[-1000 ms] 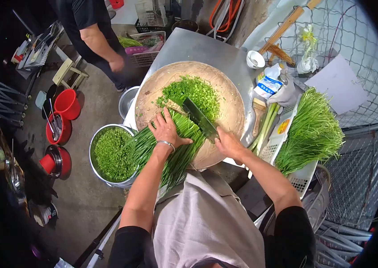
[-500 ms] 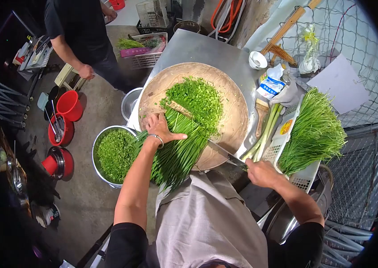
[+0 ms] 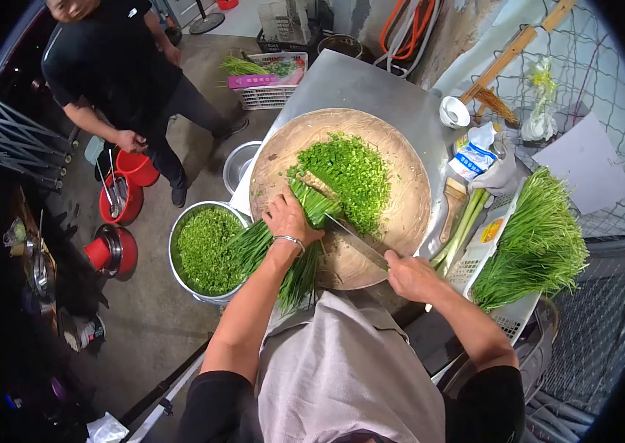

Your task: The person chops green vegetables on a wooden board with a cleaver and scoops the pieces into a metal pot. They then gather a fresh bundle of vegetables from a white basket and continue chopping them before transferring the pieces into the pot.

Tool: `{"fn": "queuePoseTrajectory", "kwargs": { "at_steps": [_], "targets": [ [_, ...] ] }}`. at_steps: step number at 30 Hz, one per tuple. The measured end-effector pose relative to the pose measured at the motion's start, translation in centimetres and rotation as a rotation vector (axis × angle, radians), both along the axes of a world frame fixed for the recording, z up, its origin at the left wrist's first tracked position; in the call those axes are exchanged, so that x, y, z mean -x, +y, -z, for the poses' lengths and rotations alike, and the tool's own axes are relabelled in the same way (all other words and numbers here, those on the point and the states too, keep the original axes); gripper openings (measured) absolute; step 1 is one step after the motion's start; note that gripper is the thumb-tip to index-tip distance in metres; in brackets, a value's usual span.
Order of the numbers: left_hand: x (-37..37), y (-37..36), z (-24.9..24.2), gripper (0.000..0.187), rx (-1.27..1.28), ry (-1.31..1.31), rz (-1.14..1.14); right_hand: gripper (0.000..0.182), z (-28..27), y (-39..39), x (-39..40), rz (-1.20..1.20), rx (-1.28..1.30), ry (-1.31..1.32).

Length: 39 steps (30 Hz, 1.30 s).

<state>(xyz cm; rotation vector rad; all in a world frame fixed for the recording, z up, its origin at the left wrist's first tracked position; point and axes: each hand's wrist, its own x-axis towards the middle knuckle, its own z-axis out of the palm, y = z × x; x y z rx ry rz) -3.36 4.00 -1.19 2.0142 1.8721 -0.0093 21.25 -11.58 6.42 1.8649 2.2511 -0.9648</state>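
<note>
My left hand (image 3: pixel 290 223) is closed over a bunch of garlic chives (image 3: pixel 253 249), pressing it on a round wooden chopping board (image 3: pixel 412 207). The bunch's leafy ends hang over the board's near-left edge. In my right hand (image 3: pixel 410 276) is the handle of a kitchen knife (image 3: pixel 357 242). Its blade slants across the board, with the tip against the chives just right of my left hand. Chopped chives (image 3: pixel 353 177) lie heaped on the far part of the board. A short yellowish-brown strip (image 3: pixel 318 184) lies between heap and bunch.
A metal pot (image 3: pixel 173 260) of chopped chives stands left of the board. At right are a white basket (image 3: pixel 468 266) with whole chives (image 3: pixel 534 251), spring onions (image 3: pixel 464 225), a brush (image 3: pixel 451 207) and a white bowl (image 3: pixel 454 112). Another person (image 3: pixel 117 74) stands at upper left.
My left hand has gone from spread to closed round the chives, gathering them narrower. The knife has moved left and up to the bunch. The other person has stepped nearer.
</note>
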Motion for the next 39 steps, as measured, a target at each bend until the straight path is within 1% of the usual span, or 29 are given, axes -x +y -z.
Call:
{"fn": "queuePoseTrajectory", "kwargs": {
  "at_steps": [1, 4, 5, 8, 14, 17, 20, 23, 26, 27, 28, 30, 31, 32, 34, 36, 38, 39],
  "targets": [
    [-0.3, -0.3, 0.1, 0.143, -0.016, 0.004, -0.014, 0.021, -1.6, 0.1, -0.1, 0.001, 0.015, -0.021],
    [-0.5, -0.1, -0.4, 0.142, 0.048, 0.001, -0.035, 0.021, -6.7, 0.6, -0.2, 0.031, 0.025, -0.006],
    [-0.5, -0.2, -0.6, 0.142, 0.038, 0.005, -0.032, 0.023, -7.8, 0.8, 0.1, 0.083, 0.039, 0.031],
    [-0.9, -0.5, -0.4, 0.142, 0.039, 0.026, -0.013, 0.025, -8.3, 2.7, 1.7, 0.122, -0.049, 0.055],
    [-1.2, 0.0, -1.0, 0.141, 0.118, 0.06, 0.003, 0.025, -5.6, 6.6, 2.9, 0.066, 0.026, 0.016],
    [-1.3, 0.1, -0.5, 0.141, 0.09, 0.083, 0.006, 0.025, -4.9, 7.9, 2.1, 0.033, 0.028, 0.075],
    [-1.4, 0.5, -0.2, 0.141, 0.123, 0.086, 0.004, 0.025, -4.6, 9.7, 3.0, 0.037, 0.145, 0.037],
    [-1.5, 0.6, 0.4, 0.14, 0.099, 0.093, -0.002, 0.025, -1.7, 10.9, 4.3, 0.043, 0.126, 0.067],
    [-1.4, 0.7, 0.4, 0.139, 0.101, 0.099, 0.001, 0.025, 3.6, 10.0, 6.0, 0.165, -0.092, 0.101],
    [-1.3, 0.6, 0.2, 0.138, 0.091, 0.1, -0.001, 0.027, 4.8, 9.6, 5.9, 0.149, -0.204, 0.132],
    [-1.3, 0.4, 0.0, 0.137, 0.095, 0.085, -0.006, 0.028, 5.8, 9.1, 5.4, 0.173, -0.215, 0.136],
    [-1.0, 0.3, -0.6, 0.137, 0.095, 0.053, -0.003, 0.03, 5.8, 8.2, 5.4, 0.234, -0.245, 0.143],
    [-0.9, 0.3, -0.5, 0.135, 0.106, 0.039, -0.003, 0.035, 5.5, 8.5, 5.3, 0.244, -0.232, 0.127],
    [-0.9, 0.4, -0.6, 0.135, 0.11, 0.043, 0.001, 0.036, 4.8, 8.6, 5.2, 0.245, -0.201, 0.117],
    [-0.8, 0.5, -0.5, 0.134, 0.122, 0.043, 0.004, 0.037, 1.7, 9.0, 4.7, 0.239, -0.135, 0.089],
    [-0.9, 0.6, -0.5, 0.133, 0.108, 0.043, 0.003, 0.034, -3.0, 8.4, 4.5, 0.218, -0.1, 0.058],
    [-0.8, 0.4, -0.6, 0.132, 0.106, 0.041, 0.008, 0.032, -5.9, 7.3, 4.3, 0.178, -0.079, 0.047],
    [-0.8, 0.3, -0.4, 0.133, 0.111, 0.041, 0.009, 0.031, -7.2, 7.3, 4.9, 0.192, 0.017, 0.008]
  ]
}}
